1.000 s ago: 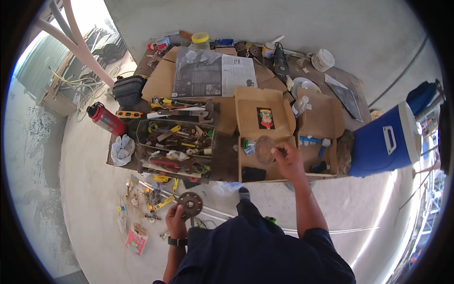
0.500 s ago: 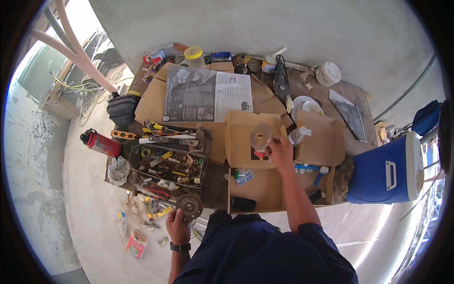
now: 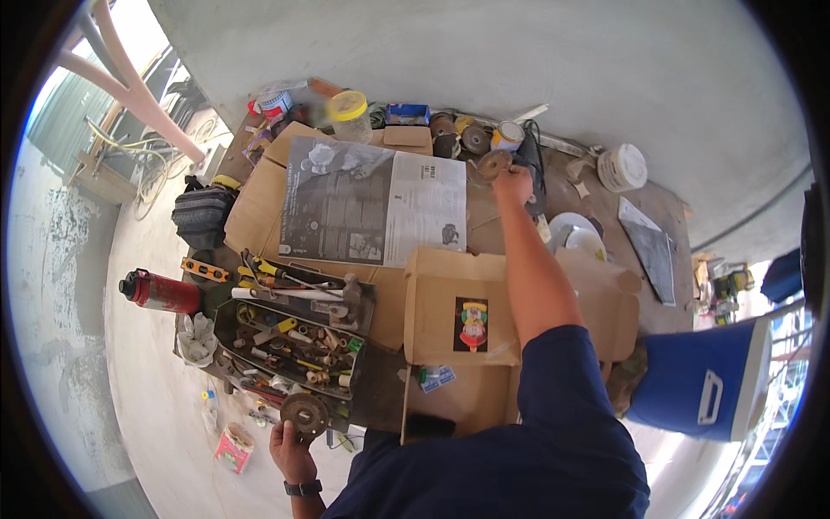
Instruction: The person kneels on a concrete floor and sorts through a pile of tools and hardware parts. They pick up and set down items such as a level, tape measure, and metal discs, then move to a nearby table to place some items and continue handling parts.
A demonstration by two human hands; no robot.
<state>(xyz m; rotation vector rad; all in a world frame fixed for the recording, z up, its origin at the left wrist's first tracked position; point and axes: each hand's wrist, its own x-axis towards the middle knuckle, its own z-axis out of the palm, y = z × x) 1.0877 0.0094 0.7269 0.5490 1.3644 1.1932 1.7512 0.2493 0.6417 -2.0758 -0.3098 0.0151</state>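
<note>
In my left hand [image 3: 294, 457], low at the left, a round brown grinding disc [image 3: 305, 416] with a centre hole is pinched at its edge. It is held just in front of the open tool tray [image 3: 358, 368] full of fittings. My right hand [image 3: 513, 185] reaches to the back of the table and grips a second brown disc [image 3: 494, 163]. Just behind that disc stand more worn discs [image 3: 475, 139] and a paint can [image 3: 507, 136]. A dark angle grinder [image 3: 536, 177] lies beside my right hand, partly hidden by it.
An open cardboard box [image 3: 432, 303] sits under my right arm. Flattened cardboard with a printed sheet [image 3: 346, 203] covers the table's middle. Hammers [image 3: 346, 298] and a red bottle [image 3: 164, 291] are at the left. A blue cooler [image 3: 683, 372] stands at the right, a white bucket [image 3: 622, 167] behind.
My right hand has moved from above the cardboard box to the back of the table with its disc. My left hand has shifted slightly down and left, still holding its disc.
</note>
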